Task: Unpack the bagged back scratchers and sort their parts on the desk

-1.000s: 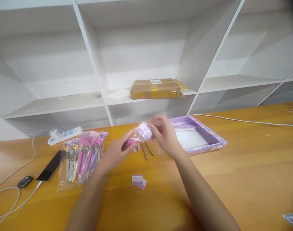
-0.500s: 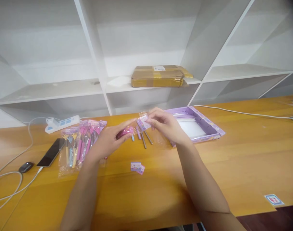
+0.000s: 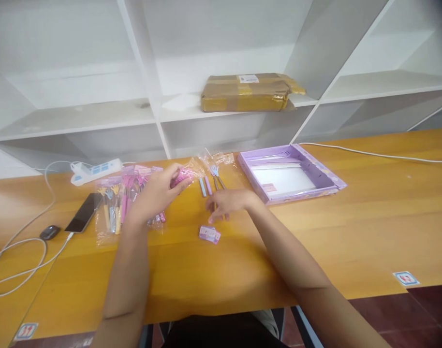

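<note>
Our left hand (image 3: 154, 193) holds a clear cellophane packet (image 3: 192, 170) by its pink lower end, fingers closed around it, lifted just off the table (image 3: 351, 227). The packet's open top fans out loosely towards the small forks (image 3: 212, 181) lying on the wood just beside it, two with pale handles, two showing bare metal tines. Our right hand (image 3: 228, 203) rests palm down on the table, fingers loosely curled and holding nothing that we can see, its fingertips just above a small stack of purple paper labels (image 3: 209, 234).

We judge the packet very light and floppy: thin film that crinkles, slides between fingers and gives no stiffness of its own. The firm part is the fork handle inside, so the pinch belongs there, through the film, as our left grip has it now. The labels look flimsy too, best lifted by an edge.

To the left lies a pile of filled packets (image 3: 123, 203), then a phone (image 3: 83, 218) and a power strip (image 3: 94, 171). A shallow purple box (image 3: 322, 175) sits to the right.
</note>
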Demonstrator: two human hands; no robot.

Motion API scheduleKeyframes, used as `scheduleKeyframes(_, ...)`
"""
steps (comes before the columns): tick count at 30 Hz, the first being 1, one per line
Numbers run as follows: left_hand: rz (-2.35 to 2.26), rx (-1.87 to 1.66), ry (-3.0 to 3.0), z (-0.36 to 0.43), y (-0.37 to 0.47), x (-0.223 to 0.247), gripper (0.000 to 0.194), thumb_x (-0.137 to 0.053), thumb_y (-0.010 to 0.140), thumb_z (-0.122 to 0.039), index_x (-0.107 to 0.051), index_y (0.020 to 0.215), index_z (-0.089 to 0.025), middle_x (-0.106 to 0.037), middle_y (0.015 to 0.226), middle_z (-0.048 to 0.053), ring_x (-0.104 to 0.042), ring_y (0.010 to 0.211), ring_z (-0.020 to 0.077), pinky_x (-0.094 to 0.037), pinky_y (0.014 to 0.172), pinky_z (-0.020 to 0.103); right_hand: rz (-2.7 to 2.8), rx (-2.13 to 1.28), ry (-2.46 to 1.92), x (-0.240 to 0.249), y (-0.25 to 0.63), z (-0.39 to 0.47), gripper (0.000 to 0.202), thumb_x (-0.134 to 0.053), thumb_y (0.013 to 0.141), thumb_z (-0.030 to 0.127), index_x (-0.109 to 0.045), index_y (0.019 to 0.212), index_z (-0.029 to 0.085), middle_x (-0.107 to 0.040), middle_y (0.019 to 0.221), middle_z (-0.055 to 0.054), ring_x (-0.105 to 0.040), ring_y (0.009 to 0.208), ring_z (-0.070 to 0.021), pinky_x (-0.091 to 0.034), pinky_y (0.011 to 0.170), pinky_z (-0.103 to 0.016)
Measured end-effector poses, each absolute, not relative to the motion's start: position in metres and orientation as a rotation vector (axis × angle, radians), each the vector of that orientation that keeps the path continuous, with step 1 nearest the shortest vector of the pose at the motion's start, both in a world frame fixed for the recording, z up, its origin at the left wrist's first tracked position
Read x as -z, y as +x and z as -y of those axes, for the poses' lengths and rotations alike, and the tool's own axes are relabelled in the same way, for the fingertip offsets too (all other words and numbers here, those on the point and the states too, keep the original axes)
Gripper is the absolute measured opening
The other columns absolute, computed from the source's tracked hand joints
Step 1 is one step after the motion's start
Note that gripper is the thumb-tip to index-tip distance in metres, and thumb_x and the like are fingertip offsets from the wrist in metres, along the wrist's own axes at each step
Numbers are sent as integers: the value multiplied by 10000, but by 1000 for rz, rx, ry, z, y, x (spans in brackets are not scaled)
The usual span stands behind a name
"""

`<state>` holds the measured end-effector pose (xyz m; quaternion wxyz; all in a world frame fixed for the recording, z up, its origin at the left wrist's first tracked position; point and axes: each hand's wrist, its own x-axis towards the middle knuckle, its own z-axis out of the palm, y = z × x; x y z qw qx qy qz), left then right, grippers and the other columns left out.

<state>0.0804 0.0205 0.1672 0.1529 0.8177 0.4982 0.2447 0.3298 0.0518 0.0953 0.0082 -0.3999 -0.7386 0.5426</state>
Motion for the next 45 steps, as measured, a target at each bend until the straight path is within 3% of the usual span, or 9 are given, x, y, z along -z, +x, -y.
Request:
scheduleKeyframes(3, -1388, -635, 2295, -23, 90, -162, 326, -596, 1040, -454, -503, 830, -222, -470, 684, -58, -440, 619, 128, -307, 606, 268, 2062, -1516, -1062, -104, 329, -48, 478, -893, 800, 561, -737, 1058, 191, -766, 820, 1, -645, 514, -108, -493, 451, -197)
scheduleKeyframes(7, -1168, -499, 2141, -30, 99, -154, 331, -570, 1038, -519, -574, 901, -217, -604, 737, -29, -575, 669, 151, -394, 633, 272, 1796, -1263, -891, -129, 335, -35, 460, -572, 1054, 625, -707, 975, 193, -656, 635, 29, -570, 453, -110, -462, 428, -214)
scheduleKeyframes(12, -877, -120, 1914, -42, 90, -145, 352, -670, 975, -553, -567, 956, -217, -697, 824, -14, -628, 642, 144, -457, 634, 278, 1452, -767, -956, -139, 346, -35, 379, -669, 1028, 558, -762, 962, 196, -564, 561, 52, -510, 452, -113, -439, 475, -245)
scheduleKeyframes(18, -776, 9, 1849, -54, 75, -134, 378, -629, 996, -569, -541, 891, -217, -656, 764, -5, -618, 714, 158, -474, 700, 288, 1132, -617, -902, -138, 373, -51, 324, -760, 967, 545, -771, 998, 223, -580, 705, 34, -450, 487, -88, -339, 427, -232)
scheduleKeyframes(25, -786, -137, 1851, -60, 70, -129, 376, -602, 1021, -585, -566, 983, -212, -492, 819, -18, -457, 705, 133, -401, 657, 274, 1302, -836, -747, -137, 374, -59, 352, -862, 873, 523, -682, 875, 220, -650, 830, 1, -615, 733, -123, -553, 698, -253)
scheduleKeyframes(30, -852, -8, 1818, -63, 55, -129, 368, -610, 1013, -576, -625, 1032, -208, -450, 784, -23, -407, 673, 136, -356, 606, 270, 907, -511, -618, -137, 402, -66, 243, -720, 983, 469, -592, 952, 264, -660, 921, -3, -664, 847, -154, -590, 810, -323)
scheduleKeyframes(34, -954, -60, 1805, -66, 33, -129, 394, -635, 989, -605, -647, 1060, -217, -486, 845, -8, -422, 702, 141, -366, 606, 259, 847, -369, -665, -125, 443, -82, 122, -640, 1014, 395, -614, 1076, 294, -578, 862, 28, -616, 728, -136, -548, 697, -279)
scheduleKeyframes(38, -1005, -196, 1783, -64, 17, -136, 452, -583, 1012, -647, -659, 1129, -217, -516, 914, 9, -439, 743, 140, -395, 644, 252, 1061, -333, -978, -94, 451, -111, 225, -541, 1027, 341, -642, 1215, 270, -607, 860, 6, -565, 638, -142, -507, 622, -281)
scheduleKeyframes(45, -973, -274, 1772, -58, 16, -141, 471, -540, 1035, -661, -663, 1029, -206, -420, 788, -22, -369, 677, 136, -334, 629, 273, 1594, -182, -1662, -32, 404, -130, 550, -543, 979, 276, -551, 1485, 60, -719, 1143, -229, -650, 1041, -333, -516, 968, -472)
